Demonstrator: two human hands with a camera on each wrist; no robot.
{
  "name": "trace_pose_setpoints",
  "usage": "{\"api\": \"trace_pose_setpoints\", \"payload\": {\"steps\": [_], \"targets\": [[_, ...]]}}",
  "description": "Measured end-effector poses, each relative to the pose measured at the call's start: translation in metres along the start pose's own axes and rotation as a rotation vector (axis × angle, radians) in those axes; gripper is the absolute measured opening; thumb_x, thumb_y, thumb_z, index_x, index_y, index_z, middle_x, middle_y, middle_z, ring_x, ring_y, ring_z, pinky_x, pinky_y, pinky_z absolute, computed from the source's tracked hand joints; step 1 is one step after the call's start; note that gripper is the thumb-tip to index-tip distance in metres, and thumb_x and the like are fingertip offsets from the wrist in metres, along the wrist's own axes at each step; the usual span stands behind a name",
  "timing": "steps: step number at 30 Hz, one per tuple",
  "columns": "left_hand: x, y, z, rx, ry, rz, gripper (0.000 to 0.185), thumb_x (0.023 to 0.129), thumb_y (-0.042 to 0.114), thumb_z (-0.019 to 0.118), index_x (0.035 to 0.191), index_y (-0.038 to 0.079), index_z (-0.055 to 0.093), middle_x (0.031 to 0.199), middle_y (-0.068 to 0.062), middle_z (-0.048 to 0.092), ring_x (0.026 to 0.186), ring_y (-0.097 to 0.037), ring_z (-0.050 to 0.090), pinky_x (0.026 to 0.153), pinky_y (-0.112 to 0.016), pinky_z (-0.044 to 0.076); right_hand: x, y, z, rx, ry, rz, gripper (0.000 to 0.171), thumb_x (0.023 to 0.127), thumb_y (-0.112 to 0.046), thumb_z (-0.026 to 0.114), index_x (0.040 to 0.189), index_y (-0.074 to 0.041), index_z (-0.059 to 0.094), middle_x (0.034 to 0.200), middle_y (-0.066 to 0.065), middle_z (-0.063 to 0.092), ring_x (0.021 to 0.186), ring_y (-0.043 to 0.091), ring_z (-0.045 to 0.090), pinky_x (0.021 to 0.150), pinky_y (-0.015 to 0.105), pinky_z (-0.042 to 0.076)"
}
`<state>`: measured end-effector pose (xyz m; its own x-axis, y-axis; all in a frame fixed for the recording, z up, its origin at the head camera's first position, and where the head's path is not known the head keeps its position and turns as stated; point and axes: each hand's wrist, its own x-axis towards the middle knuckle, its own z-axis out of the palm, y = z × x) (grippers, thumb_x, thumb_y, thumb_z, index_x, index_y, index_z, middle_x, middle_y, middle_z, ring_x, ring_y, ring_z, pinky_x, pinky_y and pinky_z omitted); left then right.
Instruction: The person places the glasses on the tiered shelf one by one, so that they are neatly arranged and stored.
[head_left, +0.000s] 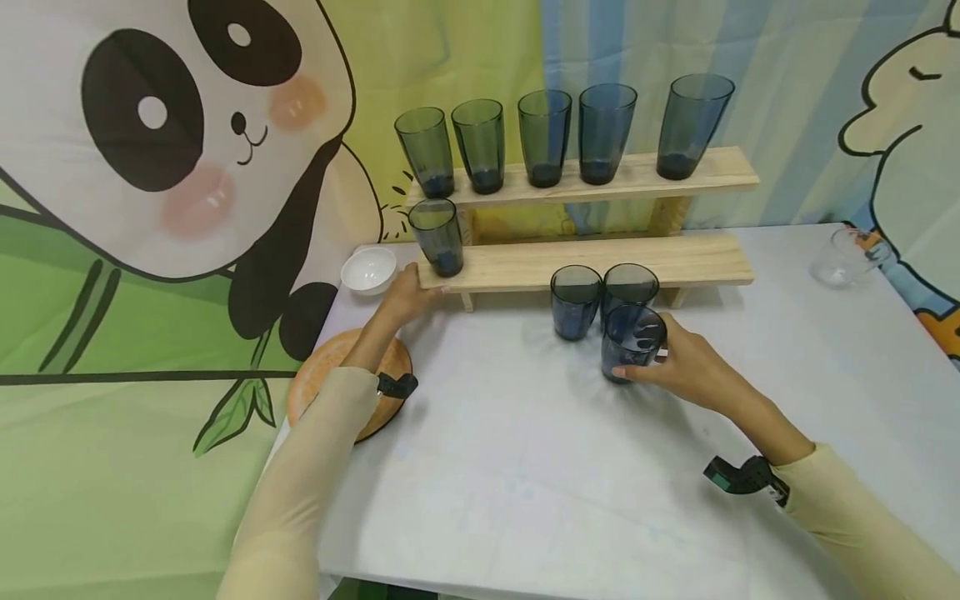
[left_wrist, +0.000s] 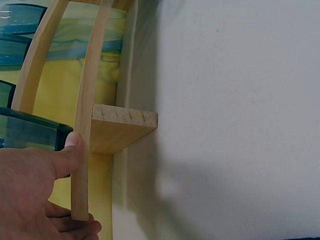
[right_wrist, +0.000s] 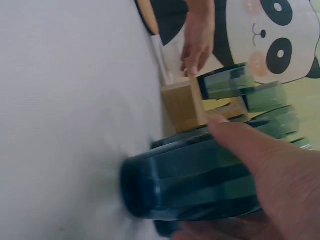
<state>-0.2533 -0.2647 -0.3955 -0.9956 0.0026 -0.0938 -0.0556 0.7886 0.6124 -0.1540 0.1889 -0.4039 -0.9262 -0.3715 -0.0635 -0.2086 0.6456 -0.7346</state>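
My left hand (head_left: 405, 293) grips the left end of the lower board of a two-tier wooden shelf (head_left: 517, 267). In the left wrist view its thumb lies on top of the board and its fingers (left_wrist: 75, 227) curl beneath. Close by that thumb, a dark tinted glass tumbler (head_left: 437, 243) stands on the board. My right hand (head_left: 690, 367) holds another tumbler (head_left: 624, 348) by its side, thumb in front, low over the white table. Two matching tumblers, a left one (head_left: 574, 310) and a right one (head_left: 633, 282), stand just behind it.
Several more tumblers line the upper board (head_left: 495, 190). At the left are a small white bowl (head_left: 367, 271) and a round wooden plate (head_left: 393, 362), partly under the left forearm. A clear glass vessel (head_left: 836, 267) stands far right. A printed panda curtain (head_left: 247, 217) hangs behind.
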Motion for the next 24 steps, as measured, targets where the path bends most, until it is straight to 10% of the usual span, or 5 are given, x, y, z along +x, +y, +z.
{"api": "trace_pose_setpoints", "payload": {"steps": [24], "targets": [[0.0,0.005,-0.001,-0.008,-0.001,0.026,0.076,0.095,0.033,0.072,0.145,-0.011,0.035,0.135,-0.031,0.05,0.126,-0.041,0.049,0.107,-0.049,0.037,-0.01,0.009,0.02,0.194,-0.164,-0.194,0.081,0.076,-0.042,0.088,0.14,-0.013,0.046,0.129,0.006,0.06,0.122,0.025,0.054,0.095,0.048,0.051]]}}
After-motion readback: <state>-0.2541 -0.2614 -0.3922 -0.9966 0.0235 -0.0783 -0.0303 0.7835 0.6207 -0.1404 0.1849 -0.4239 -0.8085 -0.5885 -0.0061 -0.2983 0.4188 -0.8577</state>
